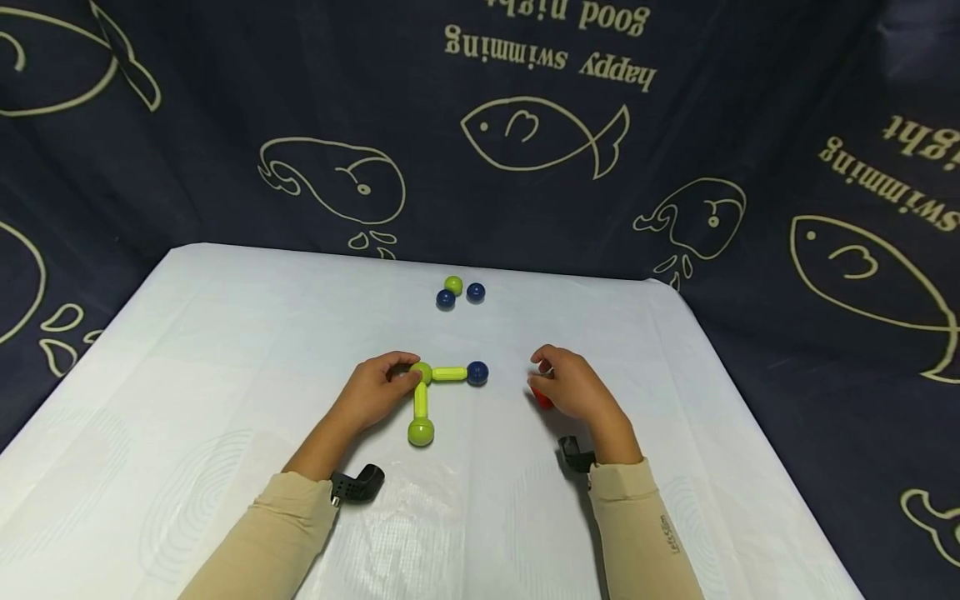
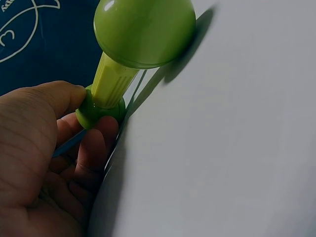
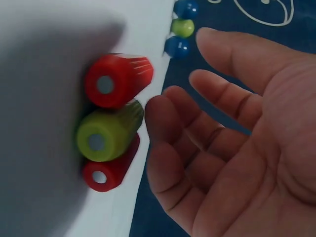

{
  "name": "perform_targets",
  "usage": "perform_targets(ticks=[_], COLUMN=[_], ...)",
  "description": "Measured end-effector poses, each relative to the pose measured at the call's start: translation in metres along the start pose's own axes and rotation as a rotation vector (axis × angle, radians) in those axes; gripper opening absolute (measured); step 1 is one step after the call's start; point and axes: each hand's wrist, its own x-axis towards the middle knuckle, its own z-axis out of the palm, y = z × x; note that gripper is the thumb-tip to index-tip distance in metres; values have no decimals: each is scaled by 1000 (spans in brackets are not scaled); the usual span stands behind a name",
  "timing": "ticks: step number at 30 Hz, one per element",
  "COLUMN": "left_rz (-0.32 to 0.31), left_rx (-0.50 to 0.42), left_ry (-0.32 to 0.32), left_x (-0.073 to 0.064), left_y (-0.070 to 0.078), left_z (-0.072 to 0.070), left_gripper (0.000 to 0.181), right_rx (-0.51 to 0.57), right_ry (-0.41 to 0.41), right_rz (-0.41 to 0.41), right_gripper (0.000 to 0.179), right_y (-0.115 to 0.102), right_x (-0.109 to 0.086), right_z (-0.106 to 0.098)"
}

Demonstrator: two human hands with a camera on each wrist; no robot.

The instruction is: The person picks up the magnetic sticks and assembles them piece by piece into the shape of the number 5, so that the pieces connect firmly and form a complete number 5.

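My left hand (image 1: 375, 392) pinches a green ball (image 1: 424, 372) at the corner of an L-shaped build of magnetic rods and balls. One yellow-green rod (image 1: 450, 374) runs right from that corner to a dark blue ball (image 1: 477, 372). A second yellow-green rod (image 1: 421, 402) runs toward me to another green ball (image 1: 421, 432), large in the left wrist view. My right hand (image 3: 232, 123) holds nothing, its fingers loosely bent beside a red rod (image 3: 106, 81), a yellow-green rod (image 3: 101, 136) and another red rod (image 3: 106, 173), lying side by side with grey round ends.
Farther back on the white-covered table (image 1: 300, 300) sit a green ball (image 1: 453, 285) and two dark blue balls (image 1: 476, 292). A dark blue cloth (image 1: 420, 108) with fish drawings hangs behind the table. Each wrist wears a black camera mount (image 1: 360, 483).
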Motion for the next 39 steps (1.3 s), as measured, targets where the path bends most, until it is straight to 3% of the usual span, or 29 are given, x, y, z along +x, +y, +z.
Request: perform_targets(ticks=[8, 24, 39], left_rz=[-5, -13, -10], left_rx=[-4, 3, 7], left_ry=[-1, -2, -7], left_x=[0, 1, 1], left_y=[0, 0, 1], left_z=[0, 0, -2], left_gripper=[30, 31, 31], right_rx=[-29, -26, -62], right_ry=[-6, 18, 10], right_rz=[-1, 48, 68], right_gripper=[27, 22, 22], right_y=[1, 15, 13], right_x=[1, 0, 1], right_z=[5, -3, -1])
